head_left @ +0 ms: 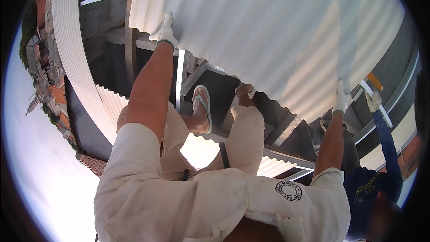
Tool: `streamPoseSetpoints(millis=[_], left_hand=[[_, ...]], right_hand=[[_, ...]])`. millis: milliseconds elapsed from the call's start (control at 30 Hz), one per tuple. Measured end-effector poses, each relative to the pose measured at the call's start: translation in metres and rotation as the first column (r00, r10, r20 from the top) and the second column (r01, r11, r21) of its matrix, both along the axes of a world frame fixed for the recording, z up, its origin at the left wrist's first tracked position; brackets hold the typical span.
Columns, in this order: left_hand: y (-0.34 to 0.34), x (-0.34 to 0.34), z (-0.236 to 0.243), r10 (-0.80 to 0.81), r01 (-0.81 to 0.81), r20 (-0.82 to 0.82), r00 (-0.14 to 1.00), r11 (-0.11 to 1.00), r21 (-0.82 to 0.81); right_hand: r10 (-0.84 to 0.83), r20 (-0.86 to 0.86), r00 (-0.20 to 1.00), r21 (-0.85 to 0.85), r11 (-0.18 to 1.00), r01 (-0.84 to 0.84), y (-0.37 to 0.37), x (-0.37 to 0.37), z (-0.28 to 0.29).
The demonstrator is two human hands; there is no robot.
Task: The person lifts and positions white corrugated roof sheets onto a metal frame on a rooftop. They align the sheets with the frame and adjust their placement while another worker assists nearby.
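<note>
A large pale corrugated roofing sheet (264, 31) spreads across the upper middle, over an open roof frame. My left hand (165, 32), in a white knitted glove, grips its near edge by the left corner, thumb on top and the other fingers mostly hidden underneath. Farther right, my right hand (341, 97), also gloved in white, holds the same near edge close to the right end. Both arms reach out away from me. Below the sheet's edge, my foot in a light sandal (202, 108) stands among the metal roof beams.
A co-worker in dark blue (371, 192) is at the right, one gloved hand (373, 101) at a silver metal beam (380, 110) beside an orange object (375, 81). Laid corrugated sheeting (71, 40) curves along the left. Dark gaps show between beams. Rooftops (49, 76) lie far below.
</note>
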State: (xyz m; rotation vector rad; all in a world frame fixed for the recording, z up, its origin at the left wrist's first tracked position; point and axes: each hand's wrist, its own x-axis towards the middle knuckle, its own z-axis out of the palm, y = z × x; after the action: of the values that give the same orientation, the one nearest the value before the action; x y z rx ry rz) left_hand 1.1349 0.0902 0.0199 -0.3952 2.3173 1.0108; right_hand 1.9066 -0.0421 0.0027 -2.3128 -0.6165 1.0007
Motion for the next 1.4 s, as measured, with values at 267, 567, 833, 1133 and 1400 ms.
streamPoseSetpoints(millis=[267, 567, 833, 1133, 1400], left_hand=[[-0.004, -0.012, -0.025, -0.01, 0.006, 0.071, 0.997, 0.998, 0.064], [-0.015, -0.02, -0.033, -0.085, 0.077, -0.08, 0.993, 0.992, -0.102], [-0.015, -0.004, -0.006, -0.124, 0.108, -0.091, 0.988, 0.98, -0.168], [-0.224, 0.222, -0.014, -0.093, 0.089, 0.262, 0.96, 0.996, 0.026], [-0.224, 0.339, 0.001, 0.084, -0.226, 0.622, 0.779, 0.962, 0.154]], right_hand=[[0.044, 0.196, 0.98, -0.149, 0.989, -0.014, -0.005, 0.014, -0.014], [0.013, 0.204, 0.979, -0.116, 0.993, 0.01, -0.003, -0.001, -0.007], [0.079, 0.148, 0.986, -0.117, 0.991, -0.062, 0.003, 0.006, -0.003], [0.157, -0.068, 0.985, -0.003, 0.988, -0.157, 0.005, -0.007, 0.012], [-0.045, -0.643, 0.764, 0.103, 0.984, 0.144, 0.031, 0.09, -0.006]])
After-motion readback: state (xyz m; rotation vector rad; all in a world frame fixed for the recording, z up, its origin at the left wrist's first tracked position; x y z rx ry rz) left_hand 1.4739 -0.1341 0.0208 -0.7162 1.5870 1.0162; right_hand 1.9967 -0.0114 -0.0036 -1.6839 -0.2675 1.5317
